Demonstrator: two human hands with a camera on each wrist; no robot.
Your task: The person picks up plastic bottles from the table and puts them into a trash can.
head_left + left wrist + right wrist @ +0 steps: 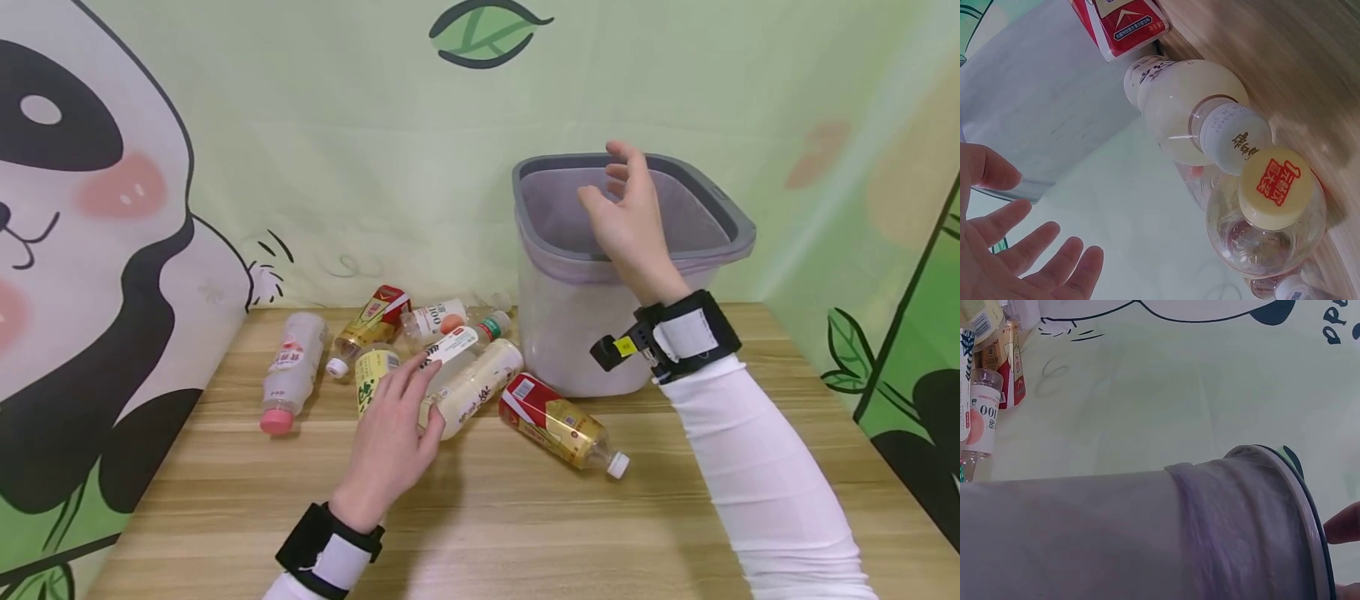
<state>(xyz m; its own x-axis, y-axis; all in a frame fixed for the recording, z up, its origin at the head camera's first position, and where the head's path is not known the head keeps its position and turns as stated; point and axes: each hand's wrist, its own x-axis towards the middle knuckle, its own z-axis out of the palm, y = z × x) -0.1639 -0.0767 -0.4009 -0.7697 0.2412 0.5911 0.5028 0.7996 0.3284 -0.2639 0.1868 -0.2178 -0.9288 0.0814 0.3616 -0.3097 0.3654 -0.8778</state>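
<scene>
With the left grip [390, 429] and right grip [630, 221] both released, the cream bottle [483, 385] — lying on the surface [510, 533] between left grip and bin [577, 342] — should handle as light, slick, squeezable plastic, best taken round its middle.

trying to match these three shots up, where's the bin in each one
Head: the bin stands right of centre, partly behind the right hand.
Left wrist: the bin fills much of the upper left.
Right wrist: the bin appears sideways across the bottom.
Shared landmark: the pale green backdrop.
</scene>
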